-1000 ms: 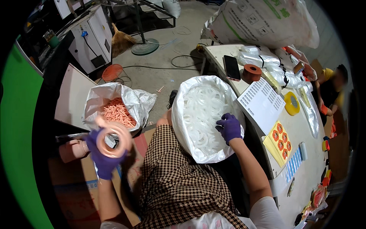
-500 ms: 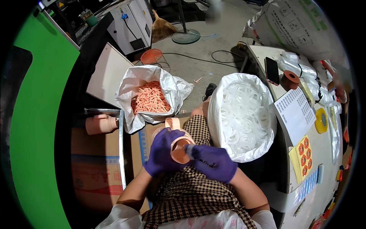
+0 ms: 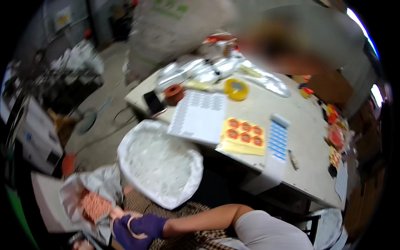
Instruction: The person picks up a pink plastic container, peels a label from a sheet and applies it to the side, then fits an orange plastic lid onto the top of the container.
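Note:
Low in the picture, at the left, my left hand in a purple glove is closed round a pale pink handled cup. My right hand, also gloved in purple, is at the cup's mouth, its forearm reaching in from the right. Its fingers are blurred and partly hidden, so what it grips does not show. Just beyond the cup is a white sack of pink plastic pieces. A larger white sack of clear plastic rings stands to the right.
A white table fills the right. On it are a black phone, brown tape roll, printed sheet, orange-sticker sheet, yellow tape roll and blue-striped strip. A large blurred shape hangs over the far side.
The view has swung to the right, bringing the table to the middle and my hands to the lower left. The small grey thing in my right hand no longer shows.

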A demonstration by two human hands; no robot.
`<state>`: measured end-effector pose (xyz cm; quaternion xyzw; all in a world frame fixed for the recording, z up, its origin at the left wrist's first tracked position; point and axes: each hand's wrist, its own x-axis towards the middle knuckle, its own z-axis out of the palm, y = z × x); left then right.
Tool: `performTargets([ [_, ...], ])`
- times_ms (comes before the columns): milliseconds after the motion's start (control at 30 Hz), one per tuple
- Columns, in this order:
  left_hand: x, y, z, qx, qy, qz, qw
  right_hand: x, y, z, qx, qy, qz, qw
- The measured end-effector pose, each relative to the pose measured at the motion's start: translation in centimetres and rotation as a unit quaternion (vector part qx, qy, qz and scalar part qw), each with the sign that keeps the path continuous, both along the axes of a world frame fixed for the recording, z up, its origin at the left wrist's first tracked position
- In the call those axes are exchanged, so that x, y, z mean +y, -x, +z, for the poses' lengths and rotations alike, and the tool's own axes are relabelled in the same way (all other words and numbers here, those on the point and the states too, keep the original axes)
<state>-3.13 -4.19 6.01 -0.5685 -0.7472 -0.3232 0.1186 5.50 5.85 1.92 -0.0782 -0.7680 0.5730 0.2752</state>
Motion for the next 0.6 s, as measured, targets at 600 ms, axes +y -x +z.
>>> performTargets([
  [600,2.2,-1.4,-2.5,0.139,-0.089,-0.478,0.863,8.4,-44.3,4.2,-0.141,-0.295,-0.641,0.694],
])
